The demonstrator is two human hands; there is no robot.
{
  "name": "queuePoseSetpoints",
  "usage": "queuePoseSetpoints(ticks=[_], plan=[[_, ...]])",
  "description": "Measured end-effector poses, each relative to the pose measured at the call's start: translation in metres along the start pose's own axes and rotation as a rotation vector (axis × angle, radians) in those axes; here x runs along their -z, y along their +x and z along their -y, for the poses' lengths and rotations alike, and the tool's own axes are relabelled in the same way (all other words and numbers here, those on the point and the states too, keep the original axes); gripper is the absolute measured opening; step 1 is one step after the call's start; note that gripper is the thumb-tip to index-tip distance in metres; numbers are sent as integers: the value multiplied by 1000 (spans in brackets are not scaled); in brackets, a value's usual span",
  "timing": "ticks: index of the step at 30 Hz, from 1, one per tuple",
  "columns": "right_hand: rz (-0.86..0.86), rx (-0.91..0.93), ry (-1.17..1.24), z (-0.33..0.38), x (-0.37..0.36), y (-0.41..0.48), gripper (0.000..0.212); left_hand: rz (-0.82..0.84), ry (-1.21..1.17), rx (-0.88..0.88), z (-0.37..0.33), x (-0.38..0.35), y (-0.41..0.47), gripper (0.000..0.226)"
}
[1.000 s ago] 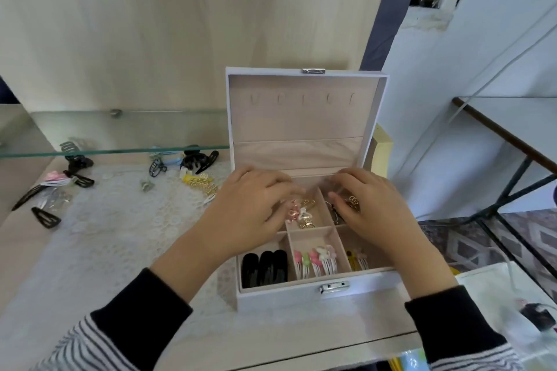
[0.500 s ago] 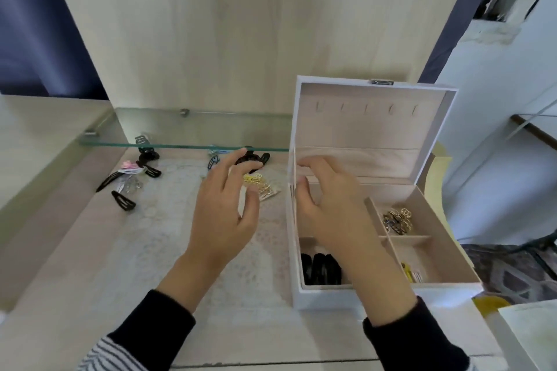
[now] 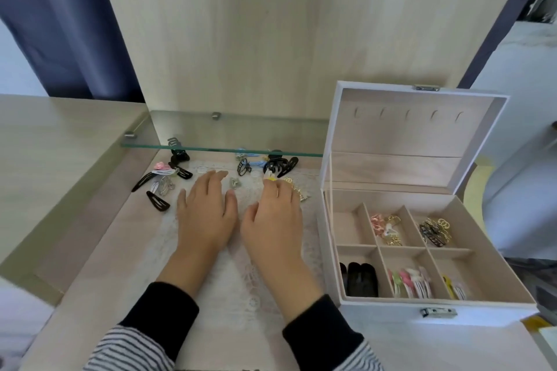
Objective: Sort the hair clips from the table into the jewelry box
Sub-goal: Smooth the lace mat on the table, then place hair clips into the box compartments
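Right hand fingertips hiding yellow clip, grasp unclear

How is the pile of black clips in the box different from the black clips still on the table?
The black snap clips in the white jewelry box are grouped side by side in its front left compartment; the flat black snap clips on the table lie scattered, pointing different ways. The boxed ones stand on end; the table ones lie flat on the wooden table. All are black.
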State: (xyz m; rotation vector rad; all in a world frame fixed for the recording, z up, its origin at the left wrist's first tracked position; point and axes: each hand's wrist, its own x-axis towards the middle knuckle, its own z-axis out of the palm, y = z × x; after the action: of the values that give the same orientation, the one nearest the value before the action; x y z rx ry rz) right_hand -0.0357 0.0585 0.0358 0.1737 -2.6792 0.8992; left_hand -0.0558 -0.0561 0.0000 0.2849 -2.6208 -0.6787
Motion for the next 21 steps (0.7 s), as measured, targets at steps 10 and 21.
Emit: queuePoseSetpoints(ticks=[10, 21], plan=[[-176, -38, -301, -27, -41, 24, 65, 39, 10, -18, 5, -6, 0, 47], [-210, -97, -282, -34, -50, 25, 55, 150, 76, -64, 6, -6, -2, 47]])
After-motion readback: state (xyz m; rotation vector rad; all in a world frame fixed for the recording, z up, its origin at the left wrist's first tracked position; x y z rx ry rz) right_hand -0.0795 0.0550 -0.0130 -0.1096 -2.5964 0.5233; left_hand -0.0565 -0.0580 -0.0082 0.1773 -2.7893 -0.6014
